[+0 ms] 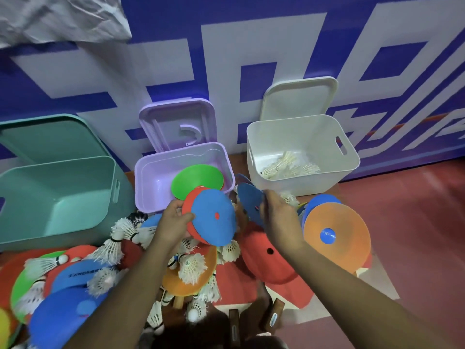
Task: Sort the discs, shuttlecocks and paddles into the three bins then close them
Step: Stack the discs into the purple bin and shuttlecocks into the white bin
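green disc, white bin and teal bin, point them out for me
green disc (198, 180), head view, on its flat green face
white bin (324, 177), head view, on its front wall
teal bin (54, 220), head view, on its bare inner floor

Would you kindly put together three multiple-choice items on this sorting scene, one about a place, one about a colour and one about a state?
1. Where do the sorted shuttlecocks lie?
A. teal bin
B. purple bin
C. white bin

2. What colour is the disc resting inside the purple bin?
A. green
B. yellow
C. black

3. How do the three bins' lids stand?
A. all shut
B. all open
C. only the white one open

Answers:
1 C, they lie in the bottom of the white bin.
2 A, a green disc leans in it.
3 B, each lid is tipped back, including that of the teal bin.
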Tool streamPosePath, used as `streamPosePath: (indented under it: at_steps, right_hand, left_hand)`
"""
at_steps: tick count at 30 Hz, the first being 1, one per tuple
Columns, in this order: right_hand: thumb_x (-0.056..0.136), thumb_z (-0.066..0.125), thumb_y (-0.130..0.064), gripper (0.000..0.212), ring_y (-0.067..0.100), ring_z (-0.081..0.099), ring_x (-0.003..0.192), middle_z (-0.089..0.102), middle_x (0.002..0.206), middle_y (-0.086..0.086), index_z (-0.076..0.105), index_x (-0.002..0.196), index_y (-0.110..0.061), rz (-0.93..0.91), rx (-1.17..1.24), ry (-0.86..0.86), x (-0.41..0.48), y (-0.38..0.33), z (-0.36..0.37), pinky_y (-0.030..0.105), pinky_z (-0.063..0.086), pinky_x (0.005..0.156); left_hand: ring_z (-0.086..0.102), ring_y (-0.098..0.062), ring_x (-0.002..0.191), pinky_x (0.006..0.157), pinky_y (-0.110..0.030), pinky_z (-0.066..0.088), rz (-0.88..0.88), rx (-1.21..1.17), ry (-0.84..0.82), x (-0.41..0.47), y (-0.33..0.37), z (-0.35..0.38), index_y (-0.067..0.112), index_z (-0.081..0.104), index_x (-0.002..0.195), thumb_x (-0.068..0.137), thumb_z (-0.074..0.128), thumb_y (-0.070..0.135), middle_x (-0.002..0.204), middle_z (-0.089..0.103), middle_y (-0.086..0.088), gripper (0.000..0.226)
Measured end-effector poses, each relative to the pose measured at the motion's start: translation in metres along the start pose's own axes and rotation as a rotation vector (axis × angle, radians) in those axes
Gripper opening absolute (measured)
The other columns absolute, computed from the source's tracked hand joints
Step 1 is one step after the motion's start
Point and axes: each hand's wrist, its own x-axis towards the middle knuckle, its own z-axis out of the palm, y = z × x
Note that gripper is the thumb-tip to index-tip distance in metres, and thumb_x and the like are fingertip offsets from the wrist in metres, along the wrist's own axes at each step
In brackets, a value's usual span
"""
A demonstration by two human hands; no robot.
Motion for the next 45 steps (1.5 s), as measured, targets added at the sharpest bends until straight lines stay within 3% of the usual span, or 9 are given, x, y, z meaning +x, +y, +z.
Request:
streamPosePath:
  at_steps: [9, 15, 20, 26, 29, 32, 37, 41, 45]
  right_hand:
    - [0.092, 0.052, -0.012, 0.039, 0.025, 0.056, 0.123, 0.058, 0.134, 0.011, 0.055, 0.13, -0.005, -0.565, 0.077, -0.313, -0.022, -0.036, 0.019, 0.036, 0.045, 0.104]
    - [0.095, 0.042, -0.017, 0.038, 0.025, 0.052, 0.127, 0.055, 0.139, 0.008, 0.059, 0.127, -0.006, -0.652, 0.142, -0.399, -0.023, -0.036, 0.027, 0.036, 0.041, 0.108]
    - [0.1, 0.047, -0.023, 0.032, 0.021, 0.05, 0.129, 0.054, 0.141, 0.004, 0.059, 0.127, -0.01, -0.766, 0.113, -0.41, -0.016, -0.04, 0.034, 0.039, 0.041, 0.106]
    - [0.095, 0.051, -0.047, 0.046, 0.002, 0.047, 0.122, 0.051, 0.133, -0.008, 0.046, 0.134, -0.023, 0.056, 0.52, -0.199, 0.02, -0.066, 0.014, 0.015, 0.036, 0.101]
    - [0.088, 0.057, -0.056, 0.044, 0.007, 0.062, 0.104, 0.064, 0.115, -0.008, 0.05, 0.123, -0.03, 0.512, 0.904, -0.49, 0.042, -0.084, 0.03, 0.025, 0.05, 0.088]
    - [0.071, 0.066, -0.055, 0.059, 0.019, 0.065, 0.106, 0.066, 0.117, -0.005, 0.051, 0.124, -0.032, 0.562, 0.949, -0.557, 0.047, -0.101, 0.057, 0.047, 0.052, 0.096]
    - [0.083, 0.063, -0.029, 0.042, 0.018, 0.061, 0.085, 0.062, 0.106, 0.005, 0.048, 0.12, -0.015, 0.68, 0.916, -0.451, 0.067, -0.113, 0.085, 0.033, 0.049, 0.073]
    - [0.09, 0.057, -0.022, 0.027, 0.016, 0.053, 0.083, 0.054, 0.094, -0.001, 0.043, 0.11, -0.01, 0.585, 0.715, -0.383, 0.086, -0.128, 0.119, 0.035, 0.044, 0.081]
    - [0.09, 0.055, -0.023, 0.025, 0.02, 0.055, 0.069, 0.056, 0.082, -0.001, 0.048, 0.112, -0.014, 0.56, 0.696, -0.485, 0.113, -0.132, 0.146, 0.036, 0.048, 0.064]
  left_hand:
    - [0.066, -0.036, 0.105, 0.075, -0.043, 0.059, -0.142, -0.618, -0.153, -0.011, 0.009, 0.011, -0.006, 0.051, 0.129, 0.09, 0.044, -0.007, 0.124, 0.06, -0.029, 0.04]
    - [0.059, -0.034, 0.117, 0.095, -0.053, 0.047, -0.164, -0.61, -0.141, -0.02, 0.0, -0.003, 0.009, 0.054, 0.134, 0.088, 0.058, 0.043, 0.129, 0.061, -0.019, 0.057]
    - [0.069, -0.031, 0.084, 0.068, -0.041, 0.056, -0.017, -0.51, -0.018, -0.021, -0.002, -0.011, 0.002, 0.061, 0.113, 0.093, 0.047, -0.003, 0.101, 0.072, -0.018, 0.026]
    - [0.069, -0.03, 0.095, 0.075, -0.04, 0.06, 0.044, -0.644, 0.027, -0.011, 0.008, -0.044, 0.003, 0.06, 0.119, 0.091, 0.041, -0.003, 0.112, 0.07, -0.015, 0.034]
    - [0.069, -0.031, 0.093, 0.07, -0.037, 0.059, 0.025, -0.631, 0.0, -0.01, 0.014, -0.049, 0.002, 0.059, 0.118, 0.091, 0.041, 0.0, 0.113, 0.068, -0.018, 0.032]
    - [0.065, -0.033, 0.098, 0.084, -0.042, 0.052, 0.008, -0.524, 0.015, -0.004, 0.015, -0.047, 0.006, 0.054, 0.12, 0.092, 0.048, 0.005, 0.115, 0.065, -0.019, 0.028]
    - [0.062, -0.029, 0.084, 0.069, -0.035, 0.048, 0.01, -0.453, 0.052, 0.016, 0.024, -0.073, 0.012, 0.05, 0.102, 0.073, 0.059, 0.006, 0.104, 0.06, -0.018, 0.031]
    - [0.066, -0.022, 0.093, 0.08, -0.037, 0.054, 0.106, -0.205, -0.017, 0.043, 0.039, -0.084, 0.023, 0.054, 0.112, 0.072, 0.061, 0.011, 0.105, 0.067, -0.006, 0.043]
    - [0.063, -0.015, 0.082, 0.068, -0.025, 0.05, 0.198, 0.061, 0.204, 0.08, 0.053, -0.109, 0.019, 0.053, 0.104, 0.084, 0.061, -0.007, 0.088, 0.063, 0.005, 0.034]
